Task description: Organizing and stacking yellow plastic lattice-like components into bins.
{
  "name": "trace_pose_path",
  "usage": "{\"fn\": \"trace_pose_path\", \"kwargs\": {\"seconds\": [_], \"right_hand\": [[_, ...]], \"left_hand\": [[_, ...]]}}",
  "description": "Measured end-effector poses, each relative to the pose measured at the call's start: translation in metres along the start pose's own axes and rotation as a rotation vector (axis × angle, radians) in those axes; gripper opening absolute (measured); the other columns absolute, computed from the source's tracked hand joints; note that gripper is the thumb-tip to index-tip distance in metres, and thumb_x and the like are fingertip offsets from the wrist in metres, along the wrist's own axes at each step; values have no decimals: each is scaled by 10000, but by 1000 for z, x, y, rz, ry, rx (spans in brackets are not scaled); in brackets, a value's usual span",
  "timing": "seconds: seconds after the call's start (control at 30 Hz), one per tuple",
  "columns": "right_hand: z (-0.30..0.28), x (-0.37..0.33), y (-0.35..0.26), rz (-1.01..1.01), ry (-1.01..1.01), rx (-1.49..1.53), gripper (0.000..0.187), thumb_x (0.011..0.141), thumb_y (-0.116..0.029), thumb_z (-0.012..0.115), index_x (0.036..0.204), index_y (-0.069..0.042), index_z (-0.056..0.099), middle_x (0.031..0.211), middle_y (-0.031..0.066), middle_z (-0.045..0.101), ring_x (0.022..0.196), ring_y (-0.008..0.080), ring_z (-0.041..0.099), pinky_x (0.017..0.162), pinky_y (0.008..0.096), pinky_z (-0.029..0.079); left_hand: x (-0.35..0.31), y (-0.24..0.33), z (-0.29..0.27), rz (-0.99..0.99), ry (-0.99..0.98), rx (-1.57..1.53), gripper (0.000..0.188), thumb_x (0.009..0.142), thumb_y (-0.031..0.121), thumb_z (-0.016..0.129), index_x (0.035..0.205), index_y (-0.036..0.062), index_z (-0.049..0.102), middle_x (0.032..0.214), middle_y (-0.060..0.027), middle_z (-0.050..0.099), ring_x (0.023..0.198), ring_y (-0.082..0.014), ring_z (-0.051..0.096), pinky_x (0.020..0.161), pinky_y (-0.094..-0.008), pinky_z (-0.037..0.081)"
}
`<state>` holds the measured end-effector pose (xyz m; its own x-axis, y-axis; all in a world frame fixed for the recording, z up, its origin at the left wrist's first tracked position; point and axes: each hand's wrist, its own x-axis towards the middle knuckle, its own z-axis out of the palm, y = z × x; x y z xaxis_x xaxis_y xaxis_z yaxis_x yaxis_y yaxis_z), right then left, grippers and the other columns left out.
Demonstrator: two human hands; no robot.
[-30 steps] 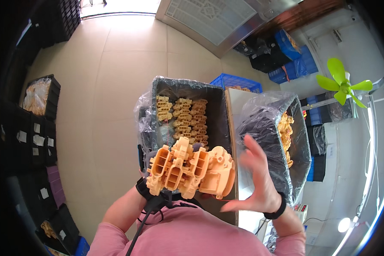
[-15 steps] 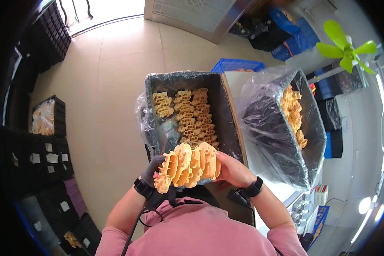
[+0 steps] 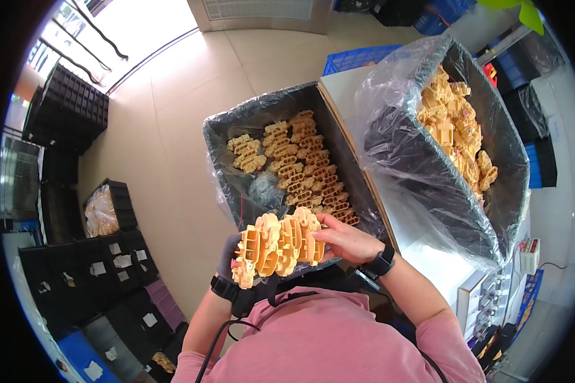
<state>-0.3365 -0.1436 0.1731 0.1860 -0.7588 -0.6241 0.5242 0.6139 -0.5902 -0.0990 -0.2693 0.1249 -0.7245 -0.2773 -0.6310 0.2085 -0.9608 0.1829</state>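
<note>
Between both hands, close to my body, is a row of yellow moulded plastic parts [image 3: 277, 247] with oval openings, pressed side by side. My left hand [image 3: 228, 258], in a grey glove, is closed around the left end of the row; its fingers are mostly hidden behind the parts. My bare right hand [image 3: 350, 242] grips the right end, with fingers on the top and front of the last part. Just beyond the hands stands a black bin [image 3: 260, 110] lined with clear plastic. Similar parts [image 3: 310, 167] lie in it in neat rows, next to a crumpled plastic bag [image 3: 266, 191].
To the right, a second lined bin [image 3: 407, 127] holds a loose heap of yellow parts [image 3: 452, 121] on a white table [image 3: 407, 214]. A blue crate [image 3: 358, 59] sits beyond. Black crates [image 3: 76, 271] line the left side, with a stack [image 3: 70, 105] near the bright doorway.
The whole view has shifted and turned, so the bins and crates appear displaced. My right fingers have moved further over the front of the row's right end. Both hands still hold the parts.
</note>
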Motion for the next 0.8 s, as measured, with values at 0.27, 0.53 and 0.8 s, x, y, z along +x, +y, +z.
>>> {"fn": "trace_pose_path", "kwargs": {"seconds": [0.27,0.53,0.8], "right_hand": [[-33,5,-4,31,-43,41,633,928,-384,579,1398,-63,302,1249,61,514,1087,135,563,806,294,532],[-48,24,19,17,-16,74,579,936,-269,583,1386,-44,297,1269,83,502,1117,161,559,912,361,517],[-77,64,44,37,-52,479,482,940,-182,554,1354,-58,339,1311,83,503,1149,213,569,955,409,491]], "left_hand": [[14,-6,4,137,84,396,309,925,141,493,1172,-15,594,1142,-111,638,1034,-174,625,945,-316,491],[12,4,30,-77,113,165,415,879,204,571,1243,7,542,1139,-113,644,1042,-218,636,926,-348,505],[70,53,15,-223,83,574,502,986,264,516,1412,31,392,1216,-33,604,958,-63,610,778,-196,495]]}}
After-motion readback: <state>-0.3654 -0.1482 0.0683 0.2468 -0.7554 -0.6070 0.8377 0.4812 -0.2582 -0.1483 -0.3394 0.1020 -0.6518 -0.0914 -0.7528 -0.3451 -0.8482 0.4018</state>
